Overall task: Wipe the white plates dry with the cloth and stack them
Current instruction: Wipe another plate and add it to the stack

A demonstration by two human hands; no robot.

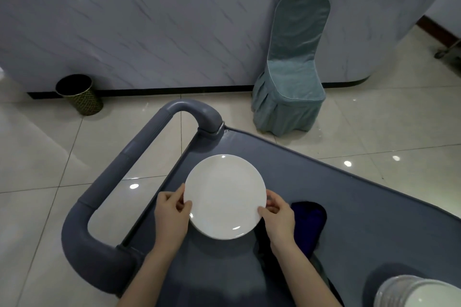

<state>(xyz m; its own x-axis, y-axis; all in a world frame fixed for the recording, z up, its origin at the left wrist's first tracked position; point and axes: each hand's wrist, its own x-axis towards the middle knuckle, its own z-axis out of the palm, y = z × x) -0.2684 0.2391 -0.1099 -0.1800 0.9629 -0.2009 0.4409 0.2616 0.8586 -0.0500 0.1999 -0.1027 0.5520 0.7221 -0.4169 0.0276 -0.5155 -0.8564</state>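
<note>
From the head view, you hold one white plate point(225, 195) over the grey cart point(361, 219), near its handle point(119, 169). Your left hand point(171, 214) pinches the plate's left rim and your right hand point(279, 217) its right rim, fingers point(270, 208) curled onto the edge. The dark blue cloth point(309, 219) lies on the cart just beside your right hand. A stack of plates point(419, 291) sits at the lower right corner.
</note>
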